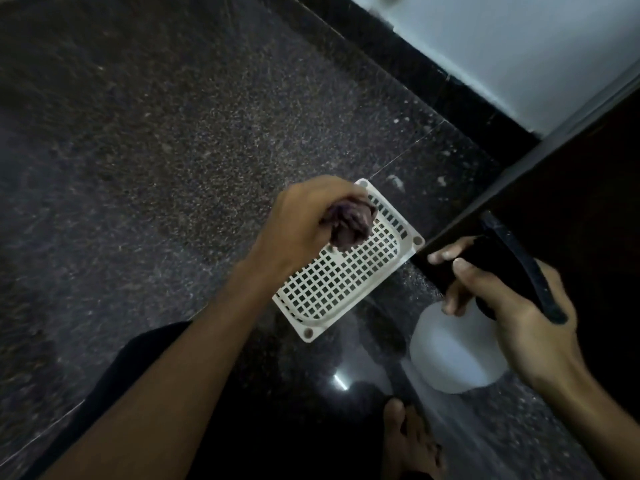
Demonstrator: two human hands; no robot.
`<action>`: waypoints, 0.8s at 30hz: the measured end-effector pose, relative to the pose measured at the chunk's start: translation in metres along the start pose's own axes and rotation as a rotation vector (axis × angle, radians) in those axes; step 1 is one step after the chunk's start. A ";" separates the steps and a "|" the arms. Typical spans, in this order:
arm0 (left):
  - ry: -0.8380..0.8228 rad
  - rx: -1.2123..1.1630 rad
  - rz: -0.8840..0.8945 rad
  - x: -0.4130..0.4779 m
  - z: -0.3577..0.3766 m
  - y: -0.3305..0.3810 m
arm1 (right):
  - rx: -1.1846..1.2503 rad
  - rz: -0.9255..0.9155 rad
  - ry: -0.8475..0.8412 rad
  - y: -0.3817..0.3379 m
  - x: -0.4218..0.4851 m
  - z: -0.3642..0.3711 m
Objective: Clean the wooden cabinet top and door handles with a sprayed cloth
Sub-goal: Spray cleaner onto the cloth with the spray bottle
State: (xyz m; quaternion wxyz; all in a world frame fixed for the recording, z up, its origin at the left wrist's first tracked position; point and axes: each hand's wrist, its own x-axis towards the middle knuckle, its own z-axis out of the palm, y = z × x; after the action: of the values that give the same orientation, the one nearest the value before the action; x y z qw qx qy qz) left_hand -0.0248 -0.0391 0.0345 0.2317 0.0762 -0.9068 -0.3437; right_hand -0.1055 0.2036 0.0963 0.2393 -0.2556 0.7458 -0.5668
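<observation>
My left hand is closed around a bunched purple cloth that hangs from its fingers above the floor. My right hand grips a spray bottle with a black trigger head and a white body, nozzle turned toward the cloth. The dark wooden cabinet rises at the right, its lower corner just beyond the bottle. No door handle can be made out in the dim light.
A white plastic grid tray lies flat on the dark speckled granite floor below the cloth. A black skirting and pale wall run across the upper right. My bare foot shows at the bottom.
</observation>
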 end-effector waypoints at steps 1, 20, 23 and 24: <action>0.068 -0.115 -0.040 0.002 0.001 -0.001 | -0.009 0.015 0.021 0.004 0.001 0.001; 0.143 -1.322 -0.690 0.021 0.021 0.041 | -0.111 -0.268 0.008 -0.008 0.032 0.021; 0.192 -1.035 -0.801 0.019 0.038 0.045 | -0.110 -0.212 0.158 -0.003 0.032 0.024; 0.191 -0.954 -0.832 0.017 0.044 0.046 | -0.122 -0.193 0.183 -0.003 0.033 0.025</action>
State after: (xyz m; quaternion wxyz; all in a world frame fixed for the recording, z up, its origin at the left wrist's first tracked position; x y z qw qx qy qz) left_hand -0.0594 0.0166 0.0417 0.1673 0.3407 -0.5241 -0.7624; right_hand -0.1137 0.1635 0.0906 0.0990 -0.2874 0.7695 -0.5616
